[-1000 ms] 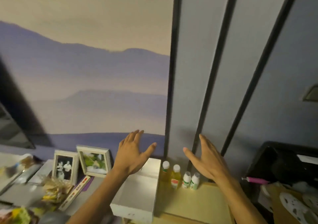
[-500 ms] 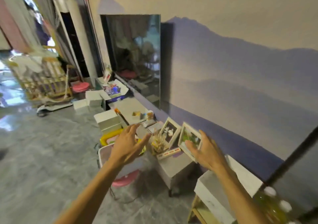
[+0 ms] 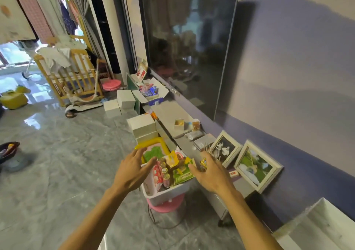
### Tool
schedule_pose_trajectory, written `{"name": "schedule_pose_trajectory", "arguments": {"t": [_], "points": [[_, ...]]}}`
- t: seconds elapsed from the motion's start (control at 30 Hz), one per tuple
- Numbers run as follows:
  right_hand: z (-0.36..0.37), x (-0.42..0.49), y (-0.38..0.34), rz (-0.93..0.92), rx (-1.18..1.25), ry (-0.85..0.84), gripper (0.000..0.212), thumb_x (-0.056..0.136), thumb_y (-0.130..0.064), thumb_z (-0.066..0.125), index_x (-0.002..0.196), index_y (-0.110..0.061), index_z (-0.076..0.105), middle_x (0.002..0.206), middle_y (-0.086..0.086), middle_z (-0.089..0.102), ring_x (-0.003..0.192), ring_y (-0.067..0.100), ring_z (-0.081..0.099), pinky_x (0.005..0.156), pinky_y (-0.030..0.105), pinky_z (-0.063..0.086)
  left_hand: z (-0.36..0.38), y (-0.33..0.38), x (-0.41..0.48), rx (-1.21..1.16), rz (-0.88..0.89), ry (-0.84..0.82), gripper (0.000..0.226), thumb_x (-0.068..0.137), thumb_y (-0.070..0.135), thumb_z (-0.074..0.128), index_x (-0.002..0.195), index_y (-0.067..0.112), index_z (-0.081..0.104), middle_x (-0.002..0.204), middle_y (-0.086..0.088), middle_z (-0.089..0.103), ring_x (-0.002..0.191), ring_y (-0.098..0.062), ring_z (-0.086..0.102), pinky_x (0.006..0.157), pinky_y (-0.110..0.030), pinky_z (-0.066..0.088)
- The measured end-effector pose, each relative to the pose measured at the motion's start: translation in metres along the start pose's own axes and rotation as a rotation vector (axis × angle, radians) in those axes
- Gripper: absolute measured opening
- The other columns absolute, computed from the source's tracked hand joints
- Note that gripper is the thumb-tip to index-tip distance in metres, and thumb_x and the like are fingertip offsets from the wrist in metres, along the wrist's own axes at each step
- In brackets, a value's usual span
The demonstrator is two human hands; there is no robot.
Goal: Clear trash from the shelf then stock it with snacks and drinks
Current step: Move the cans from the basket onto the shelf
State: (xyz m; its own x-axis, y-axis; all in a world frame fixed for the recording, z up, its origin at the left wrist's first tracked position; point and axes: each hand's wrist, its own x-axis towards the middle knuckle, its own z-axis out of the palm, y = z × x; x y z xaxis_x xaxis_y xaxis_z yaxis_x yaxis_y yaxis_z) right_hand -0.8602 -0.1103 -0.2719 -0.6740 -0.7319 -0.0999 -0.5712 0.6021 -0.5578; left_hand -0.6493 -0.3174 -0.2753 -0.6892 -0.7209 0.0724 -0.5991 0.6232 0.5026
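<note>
A white bin (image 3: 169, 193) full of snack packets (image 3: 172, 168) stands on a pink stool (image 3: 165, 207) in front of the low grey TV shelf (image 3: 172, 113). My left hand (image 3: 132, 170) hovers at the bin's left side, fingers spread and holding nothing. My right hand (image 3: 210, 173) hovers at its right side, also spread and not holding anything. Both hands are just above the bin's rim, one on each flank. Small cups and wrappers (image 3: 187, 125) lie on the shelf top farther back.
Two framed photos (image 3: 255, 166) lean on the wall at right. A large TV (image 3: 188, 44) hangs above the shelf. White boxes (image 3: 142, 126) sit on the floor by the shelf. A white box (image 3: 317, 228) shows at bottom right. A wooden crib (image 3: 71, 75) stands far left.
My view has swung left from the wall and small bottles to the TV shelf. Both open hands have come to either side of the snack bin.
</note>
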Motion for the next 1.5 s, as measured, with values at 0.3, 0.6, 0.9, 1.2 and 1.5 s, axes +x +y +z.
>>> {"name": "schedule_pose_trajectory", "arguments": {"t": [0.3, 0.6, 0.9, 1.2, 1.5], "points": [[0.101, 0.113, -0.001, 0.075, 0.017, -0.147, 0.100, 0.079, -0.088, 0.045, 0.158, -0.029, 0.030, 0.154, 0.002, 0.050, 0.135, 0.028, 0.052, 0.103, 0.046, 0.050, 0.063, -0.079, 0.118, 0.029, -0.036, -0.210, 0.098, 0.083, 0.094, 0.029, 0.153, 0.028, 0.048, 0.157, 0.001, 0.051, 0.137, -0.022, 0.054, 0.111, -0.045, 0.047], [0.268, 0.219, 0.060, 0.214, 0.062, -0.232, 0.098, 0.075, -0.088, 0.047, 0.156, -0.035, 0.030, 0.146, -0.002, 0.056, 0.128, 0.027, 0.058, 0.092, 0.041, 0.052, 0.207, -0.205, 0.248, 0.129, -0.048, -0.470, 0.090, 0.081, 0.078, 0.066, 0.154, 0.030, 0.044, 0.155, 0.001, 0.052, 0.131, -0.026, 0.059, 0.104, -0.041, 0.051], [0.468, 0.272, 0.120, 0.242, -0.087, -0.113, 0.085, 0.071, -0.088, 0.053, 0.129, -0.026, 0.054, 0.118, -0.001, 0.067, 0.111, 0.028, 0.059, 0.088, 0.040, 0.049, 0.389, -0.315, 0.368, 0.150, 0.193, -0.660, 0.113, 0.075, 0.032, 0.095, 0.166, 0.022, 0.028, 0.164, -0.006, 0.039, 0.143, -0.031, 0.049, 0.111, -0.043, 0.046], [0.504, 0.269, 0.123, 0.292, -0.122, 0.011, 0.058, 0.080, -0.061, 0.078, 0.120, -0.021, 0.065, 0.113, 0.001, 0.073, 0.111, 0.026, 0.063, 0.095, 0.044, 0.043, 0.418, -0.338, 0.393, 0.233, 0.387, -0.550, 0.070, 0.086, 0.026, 0.084, 0.149, 0.030, 0.054, 0.145, -0.007, 0.063, 0.130, -0.033, 0.059, 0.104, -0.047, 0.048], [0.437, 0.258, 0.103, 0.220, 0.153, 0.032, 0.063, 0.085, -0.059, 0.075, 0.135, -0.026, 0.057, 0.125, -0.008, 0.068, 0.109, 0.016, 0.064, 0.085, 0.030, 0.054, 0.355, -0.326, 0.388, 0.075, 0.333, -0.573, 0.070, 0.085, 0.040, 0.085, 0.145, 0.033, 0.050, 0.140, 0.000, 0.063, 0.119, -0.026, 0.064, 0.092, -0.038, 0.051]]}}
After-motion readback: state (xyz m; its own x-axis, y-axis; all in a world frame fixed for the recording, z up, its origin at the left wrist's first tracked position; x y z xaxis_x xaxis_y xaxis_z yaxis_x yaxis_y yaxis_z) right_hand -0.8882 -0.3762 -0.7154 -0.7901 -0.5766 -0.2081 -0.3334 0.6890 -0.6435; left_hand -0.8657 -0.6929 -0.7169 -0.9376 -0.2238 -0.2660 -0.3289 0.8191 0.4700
